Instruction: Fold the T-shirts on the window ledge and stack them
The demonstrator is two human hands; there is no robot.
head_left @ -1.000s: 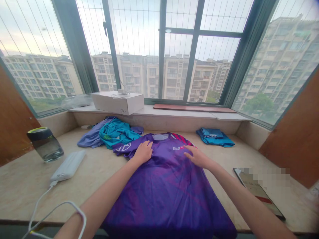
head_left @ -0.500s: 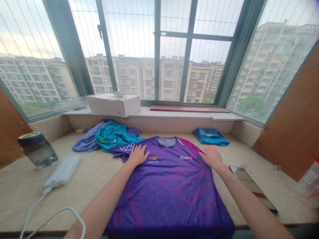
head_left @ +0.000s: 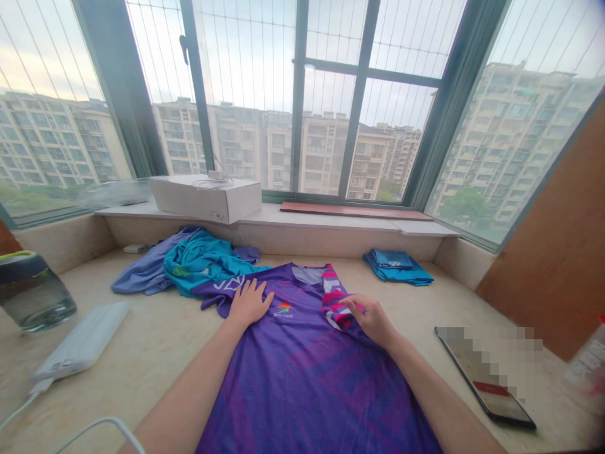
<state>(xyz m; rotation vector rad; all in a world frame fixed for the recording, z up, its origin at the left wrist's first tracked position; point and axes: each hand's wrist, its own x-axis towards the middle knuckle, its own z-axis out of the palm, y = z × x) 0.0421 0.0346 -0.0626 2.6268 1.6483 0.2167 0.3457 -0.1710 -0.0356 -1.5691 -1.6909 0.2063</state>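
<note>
A purple T-shirt (head_left: 302,372) lies front side up on the stone counter, its collar toward the window and its lower end reaching the near edge. My left hand (head_left: 251,302) rests flat with fingers spread on the shirt's left shoulder, beside a small colourful logo. The pink-striped right sleeve is folded inward over the chest. My right hand (head_left: 371,318) pinches that sleeve's fabric, fingers closed on it. Part of the chest print on the right is hidden under the fold.
Crumpled blue and lavender clothes (head_left: 203,261) lie behind the left shoulder. Folded blue clothes (head_left: 397,266) sit at the back right. A phone (head_left: 484,378) is at right; a power bank (head_left: 82,340) with cable and a bottle (head_left: 35,296) are at left. A white box (head_left: 205,198) stands on the sill.
My right hand has moved left, carrying the right sleeve inward over the chest. The left hand stays on the left shoulder. The camera view has shifted slightly.
</note>
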